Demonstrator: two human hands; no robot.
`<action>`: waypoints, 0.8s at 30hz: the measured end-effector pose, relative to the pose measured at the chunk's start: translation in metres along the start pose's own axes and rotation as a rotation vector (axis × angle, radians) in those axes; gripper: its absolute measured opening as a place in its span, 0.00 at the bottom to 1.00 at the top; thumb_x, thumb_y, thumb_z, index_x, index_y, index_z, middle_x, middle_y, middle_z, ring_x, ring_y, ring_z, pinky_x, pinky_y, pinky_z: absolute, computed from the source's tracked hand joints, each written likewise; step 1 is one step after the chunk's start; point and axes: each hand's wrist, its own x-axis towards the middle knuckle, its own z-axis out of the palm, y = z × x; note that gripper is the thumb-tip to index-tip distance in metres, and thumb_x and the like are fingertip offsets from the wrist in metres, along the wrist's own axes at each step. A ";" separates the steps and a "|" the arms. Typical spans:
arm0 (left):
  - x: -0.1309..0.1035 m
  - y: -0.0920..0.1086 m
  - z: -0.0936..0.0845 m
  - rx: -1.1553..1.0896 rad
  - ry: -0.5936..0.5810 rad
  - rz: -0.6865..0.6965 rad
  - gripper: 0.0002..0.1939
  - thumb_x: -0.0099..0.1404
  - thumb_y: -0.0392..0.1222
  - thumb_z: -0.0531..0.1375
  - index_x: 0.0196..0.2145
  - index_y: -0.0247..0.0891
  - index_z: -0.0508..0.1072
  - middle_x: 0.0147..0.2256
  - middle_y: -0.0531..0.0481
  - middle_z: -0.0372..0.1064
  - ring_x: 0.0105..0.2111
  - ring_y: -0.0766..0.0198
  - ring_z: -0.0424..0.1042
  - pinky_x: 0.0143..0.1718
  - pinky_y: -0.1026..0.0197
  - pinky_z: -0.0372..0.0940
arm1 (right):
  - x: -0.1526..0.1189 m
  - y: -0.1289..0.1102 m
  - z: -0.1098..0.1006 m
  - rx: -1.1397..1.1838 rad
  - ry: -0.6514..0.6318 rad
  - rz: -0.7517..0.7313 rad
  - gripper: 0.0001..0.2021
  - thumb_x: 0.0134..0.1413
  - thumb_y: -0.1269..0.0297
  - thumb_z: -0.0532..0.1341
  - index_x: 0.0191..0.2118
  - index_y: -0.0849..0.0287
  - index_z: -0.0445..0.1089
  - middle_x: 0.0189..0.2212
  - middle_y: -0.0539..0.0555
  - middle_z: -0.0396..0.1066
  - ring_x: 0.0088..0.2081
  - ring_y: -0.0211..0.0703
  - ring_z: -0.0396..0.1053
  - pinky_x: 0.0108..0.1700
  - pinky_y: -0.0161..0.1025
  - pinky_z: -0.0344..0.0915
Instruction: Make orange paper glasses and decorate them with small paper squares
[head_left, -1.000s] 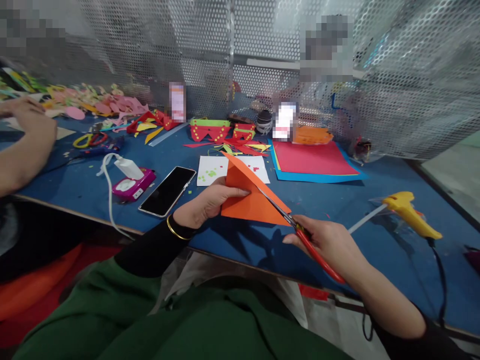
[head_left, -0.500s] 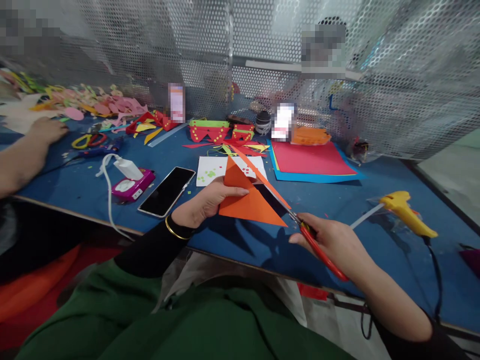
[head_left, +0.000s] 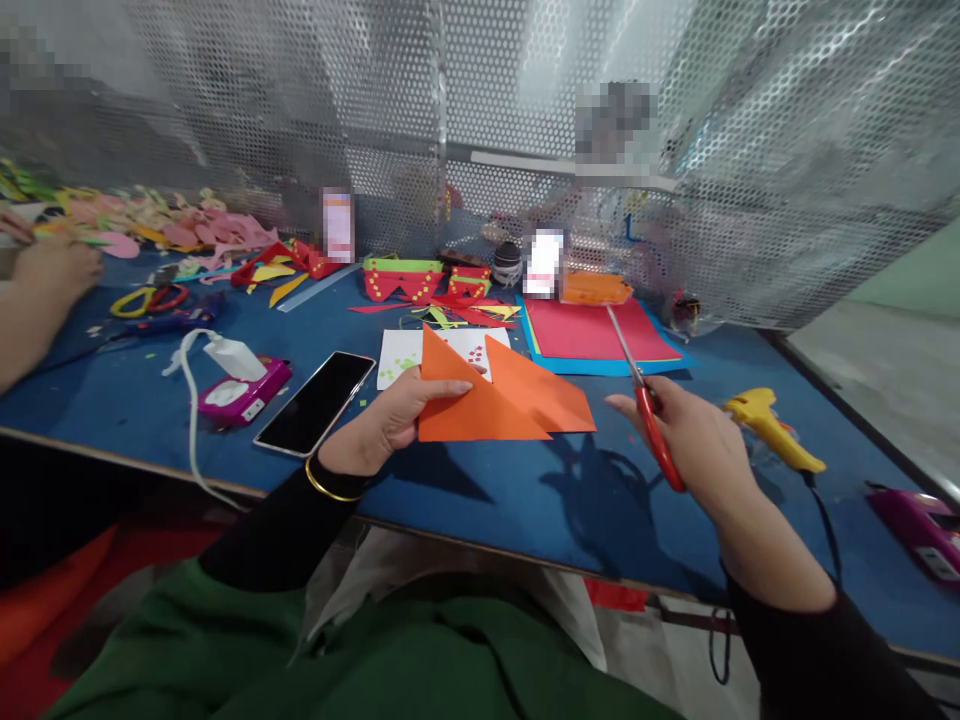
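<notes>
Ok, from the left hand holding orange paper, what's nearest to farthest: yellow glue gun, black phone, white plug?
From the left hand, head view:
1. Black phone: just left.
2. White plug: farther left.
3. Yellow glue gun: right, past the right hand.

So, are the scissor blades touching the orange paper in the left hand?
No, blue table shows between the scissors in the right hand and the orange paper.

- Through my remote view I see a blue table [head_left: 517, 500].
- On it, a dark-screened phone [head_left: 316, 403] lies between a purple socket block [head_left: 251, 392] and a white sheet [head_left: 391, 348].
- Farther right I see stacked coloured paper [head_left: 577, 335].
- To my right, a yellow glue gun [head_left: 772, 425].
</notes>
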 end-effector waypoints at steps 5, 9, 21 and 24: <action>0.001 0.009 -0.002 -0.154 0.087 0.092 0.14 0.51 0.30 0.71 0.37 0.34 0.79 0.35 0.43 0.81 0.36 0.51 0.81 0.43 0.52 0.77 | -0.031 -0.006 0.012 0.057 -0.226 -0.280 0.27 0.58 0.40 0.57 0.53 0.55 0.69 0.29 0.55 0.78 0.32 0.54 0.77 0.29 0.39 0.59; 0.001 0.013 0.003 -0.241 0.220 0.137 0.10 0.52 0.29 0.69 0.33 0.34 0.78 0.33 0.43 0.81 0.39 0.49 0.82 0.45 0.51 0.77 | -0.051 -0.024 0.024 0.037 -0.309 -0.459 0.24 0.52 0.50 0.65 0.51 0.59 0.69 0.35 0.57 0.79 0.33 0.54 0.77 0.30 0.39 0.59; 0.004 0.031 -0.012 -0.440 0.604 0.551 0.08 0.59 0.30 0.66 0.34 0.41 0.75 0.38 0.54 0.80 0.46 0.62 0.79 0.48 0.61 0.75 | -0.039 -0.043 -0.002 -0.124 -0.466 -0.656 0.23 0.55 0.67 0.61 0.58 0.60 0.68 0.40 0.59 0.77 0.40 0.52 0.76 0.34 0.40 0.60; 0.005 0.033 -0.018 -0.464 0.631 0.712 0.10 0.56 0.29 0.68 0.32 0.42 0.75 0.37 0.54 0.80 0.45 0.61 0.79 0.47 0.60 0.75 | -0.019 -0.042 -0.004 -0.156 -0.508 -0.580 0.14 0.60 0.58 0.60 0.49 0.55 0.73 0.34 0.55 0.78 0.36 0.50 0.75 0.30 0.38 0.55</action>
